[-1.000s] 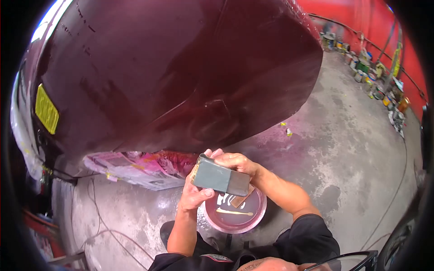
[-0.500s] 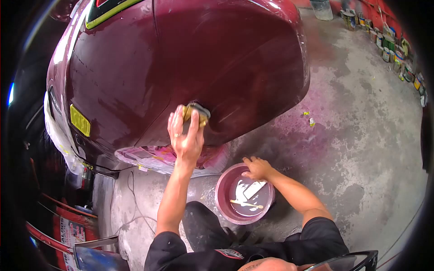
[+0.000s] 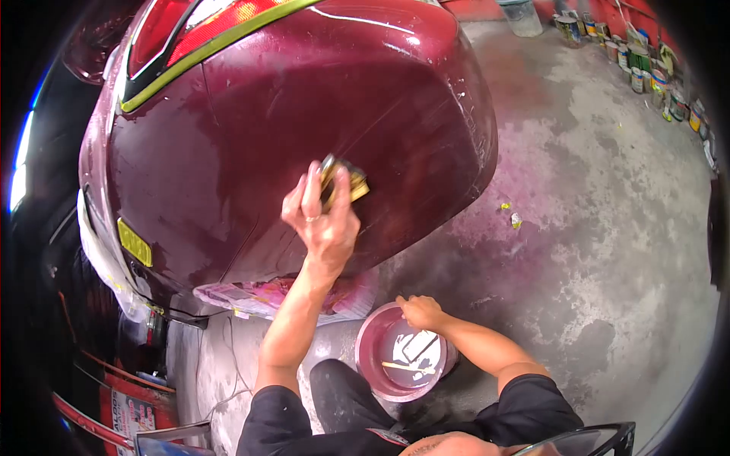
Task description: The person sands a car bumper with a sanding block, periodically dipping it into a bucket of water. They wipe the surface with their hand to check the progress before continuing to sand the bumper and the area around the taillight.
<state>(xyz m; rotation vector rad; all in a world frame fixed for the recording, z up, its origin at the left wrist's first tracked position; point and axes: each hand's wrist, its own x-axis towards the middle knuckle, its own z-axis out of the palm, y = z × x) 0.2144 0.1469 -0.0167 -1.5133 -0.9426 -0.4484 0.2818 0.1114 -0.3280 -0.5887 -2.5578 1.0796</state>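
My left hand (image 3: 323, 216) presses a yellow-and-dark sanding block (image 3: 351, 182) against the wet maroon bumper (image 3: 251, 152) of a car, fingers closed around it. A ring shows on one finger. My right hand (image 3: 420, 312) grips the far rim of a reddish plastic bucket (image 3: 367, 372) on the floor. Greyish water sits in the bucket, with a white rectangular piece (image 3: 418, 346) and a thin pale stick (image 3: 403, 368) in it. Where the block meets the paint is partly hidden by my fingers.
Yellow-green tape edges the red tail light (image 3: 217, 34) and covers a small panel (image 3: 134, 242). Pink-stained plastic sheeting (image 3: 251, 299) hangs below the bumper. Paint cans (image 3: 639, 80) line the wall at right. A cable (image 3: 234, 357) lies on the concrete floor.
My left hand has moved the sanding block up and slightly right across the bumper. My right hand remains at the bucket rim, its fingers now more closed. The view has shifted.
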